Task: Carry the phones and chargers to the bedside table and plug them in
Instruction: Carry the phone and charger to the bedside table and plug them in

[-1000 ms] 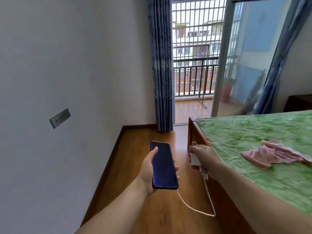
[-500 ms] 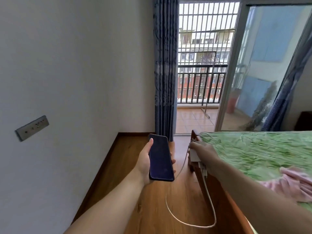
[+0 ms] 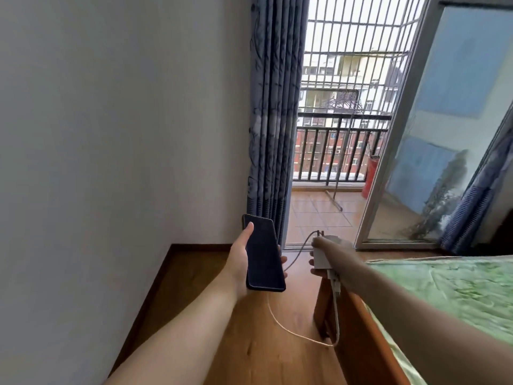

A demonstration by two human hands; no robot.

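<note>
Room: wooden floor [image 3: 222, 315] lay open between the white wall [image 3: 111, 134] and the bed frame [image 3: 369, 329], up to the curtain [image 3: 272, 120] and balcony doorway [image 3: 333, 212] | Left hand [image 3: 238, 262]: stretched forward, fingers wrapped round the dark phone [image 3: 263, 254], screen up | Right hand [image 3: 333, 251]: just beside, over the bed corner, fingers gripped the white charger [image 3: 321, 261]; cable [image 3: 299, 333] looped below.

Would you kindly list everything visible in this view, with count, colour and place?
phone: one, dark, in the left hand
charger: one, white, in the right hand
cables: two, cream and grey, hanging between phone and charger
bed: one, green cover, wooden frame, right
curtains: two, blue-grey, centre and far right
railing: one, dark, beyond the curtains
floor: one, brown wood, below
left hand: one, grips the phone
right hand: one, grips the charger
</note>
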